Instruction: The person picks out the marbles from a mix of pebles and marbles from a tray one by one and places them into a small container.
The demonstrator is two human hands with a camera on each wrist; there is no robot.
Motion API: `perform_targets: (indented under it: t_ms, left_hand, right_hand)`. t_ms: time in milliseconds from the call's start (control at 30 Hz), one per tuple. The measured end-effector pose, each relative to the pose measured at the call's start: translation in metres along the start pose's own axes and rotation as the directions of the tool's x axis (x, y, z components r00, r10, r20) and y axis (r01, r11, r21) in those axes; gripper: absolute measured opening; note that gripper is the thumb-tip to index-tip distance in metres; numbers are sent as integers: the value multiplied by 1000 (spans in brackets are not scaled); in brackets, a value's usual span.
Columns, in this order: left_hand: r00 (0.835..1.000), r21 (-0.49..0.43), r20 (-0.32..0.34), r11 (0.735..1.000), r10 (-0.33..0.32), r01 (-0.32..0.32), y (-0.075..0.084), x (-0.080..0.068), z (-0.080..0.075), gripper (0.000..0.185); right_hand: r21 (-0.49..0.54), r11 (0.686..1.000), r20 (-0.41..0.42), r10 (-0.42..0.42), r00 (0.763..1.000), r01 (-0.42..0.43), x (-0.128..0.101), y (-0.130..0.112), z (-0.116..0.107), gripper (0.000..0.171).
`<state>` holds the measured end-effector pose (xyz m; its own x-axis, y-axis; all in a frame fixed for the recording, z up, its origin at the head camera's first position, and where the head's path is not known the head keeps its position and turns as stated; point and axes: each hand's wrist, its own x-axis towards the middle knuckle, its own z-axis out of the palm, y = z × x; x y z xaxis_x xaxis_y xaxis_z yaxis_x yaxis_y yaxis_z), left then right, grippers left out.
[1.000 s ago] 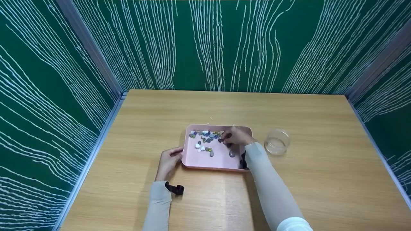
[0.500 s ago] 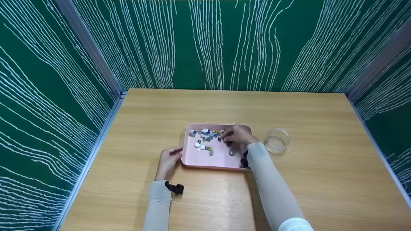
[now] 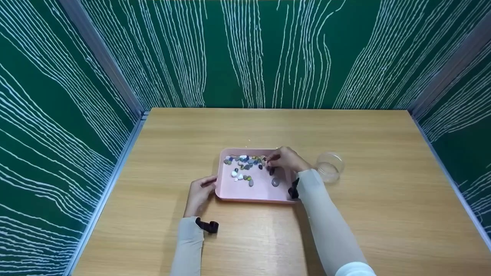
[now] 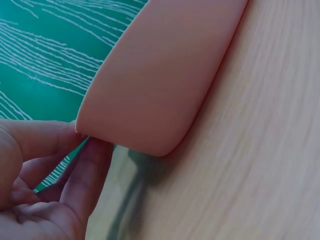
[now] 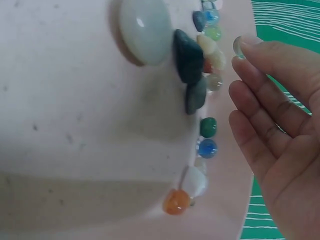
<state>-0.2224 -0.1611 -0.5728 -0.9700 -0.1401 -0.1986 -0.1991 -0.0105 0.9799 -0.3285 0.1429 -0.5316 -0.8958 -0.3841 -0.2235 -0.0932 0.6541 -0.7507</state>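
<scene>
A pink tray point(image 3: 264, 191) holds pebbles and glass marbles, mostly along its far side. My left hand point(image 3: 199, 194) is at its left side; in the left wrist view the thumb and fingers point(image 4: 95, 165) pinch the tray's rim at a corner. Over the far right part of the tray is my right hand point(image 3: 289, 159). In the right wrist view it pinches a small clear marble point(image 5: 238, 47) between thumb and index finger, the other fingers point(image 5: 255, 100) loosely bent. Below lie dark stones point(image 5: 188, 56), a pale oval stone point(image 5: 145, 30), a blue marble point(image 5: 207, 148) and an orange one point(image 5: 176, 202).
A clear round container point(image 3: 329, 168) stands right of the tray, close to the right wrist. White and grey pebbles point(image 3: 240, 176) form a short row inside the tray. Tiny pale bits point(image 3: 248, 140) lie beyond it on the wooden table point(image 3: 376, 161). Green patterned walls point(image 3: 218, 57) surround the table.
My right hand has shifted slightly right and away from me, uncovering more of the dark stones beneath it. The left hand stays at the tray. The view has shifted a little.
</scene>
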Motion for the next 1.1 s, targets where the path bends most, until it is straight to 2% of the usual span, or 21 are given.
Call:
perform_targets:
  t_ms: [100, 267, 533, 733, 933, 1100]
  left_hand:
    - [1000, 10, 1, 1000, 9, -9, 0, -1, 0, 30]
    - [1000, -24, 1, 999, -23, 23, -1, 1, 0, 32]
    - [999, -38, -12, 998, -47, 46, -1, 0, 1, 33]
    - [998, -37, -24, 998, -59, 58, 0, 0, 3, 32]
    - [999, -48, -3, 998, -40, 40, -2, 0, 1, 33]
    - [1000, -54, 10, 999, -10, 11, -4, -1, 0, 34]
  right_hand:
    - [-19, 998, -22, -53, 998, 52, -3, 1, -3, 18]
    - [15, 1000, -6, 15, 1000, -15, -10, 0, -11, 22]
    - [-11, 1000, -42, 24, 999, -25, -19, 4, -21, 22]
    - [34, 999, -49, 23, 999, -22, -30, 5, -29, 24]
    - [78, 997, -62, 29, 998, -24, -37, 10, -36, 25]
    - [63, 997, -84, 40, 996, -35, -42, 13, -42, 23]
